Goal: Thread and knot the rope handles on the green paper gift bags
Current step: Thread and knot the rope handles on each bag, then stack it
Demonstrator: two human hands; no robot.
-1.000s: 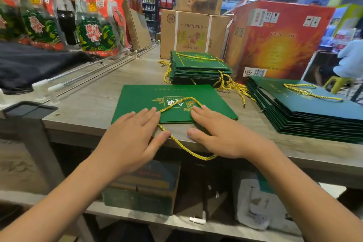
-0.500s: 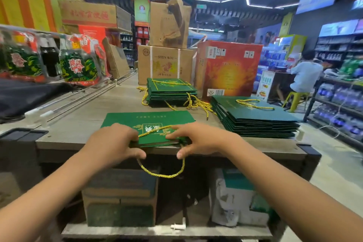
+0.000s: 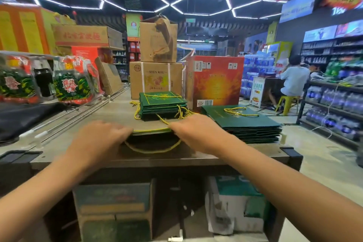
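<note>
Hands apart, left hand and right hand each gripping one end of the green bag between them.

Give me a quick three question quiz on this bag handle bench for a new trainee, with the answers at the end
1. True or false: both hands grip the green bag at the table's near edge.
2. Which stack sits nearer the red box: A, the far stack, or B, the right stack?
3. What hangs below the held bag?

Key: 1 true, left hand and right hand. 2 A. 3 a yellow rope handle.
</note>
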